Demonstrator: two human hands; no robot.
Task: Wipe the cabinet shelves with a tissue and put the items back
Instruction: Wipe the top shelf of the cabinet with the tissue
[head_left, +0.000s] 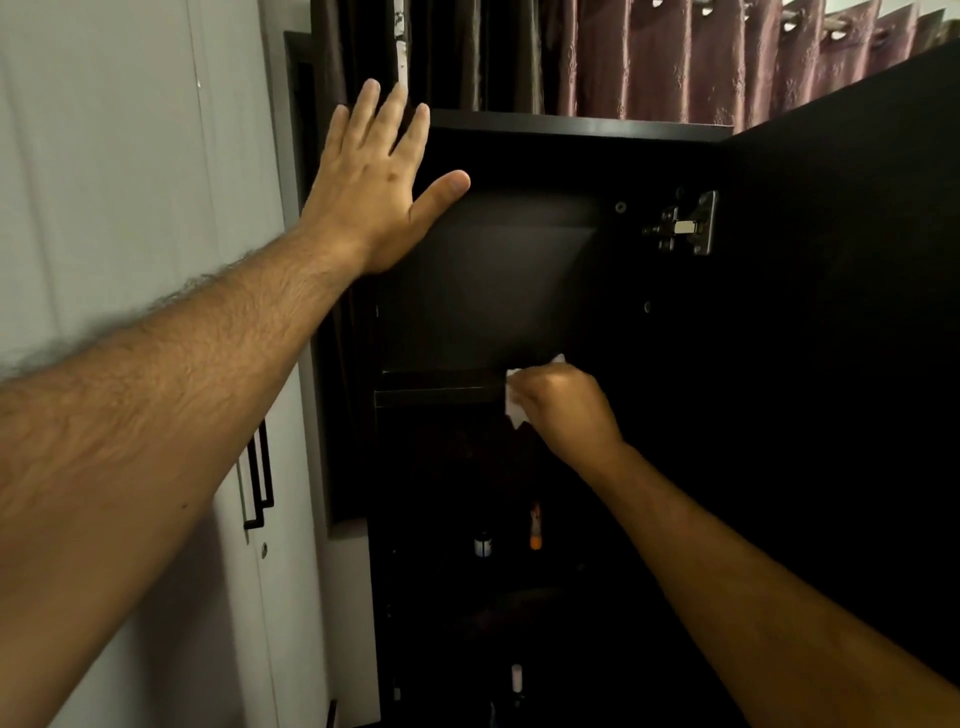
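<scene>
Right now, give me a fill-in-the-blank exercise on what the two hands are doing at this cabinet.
1. The right hand grips a white ____ at the front edge of the shelf.
2. The left hand rests with its fingers ____ against the cabinet's upper left edge.
3. The metal hinge sits on the cabinet's ____ side.
4. The cabinet door stands ____.

Missing words: tissue; spread; right; open

No text, label, brand or number can be read anywhere; the small bottles (535, 526) deep in the dark cabinet (571, 127) are too dim and blurred to make out.
</scene>
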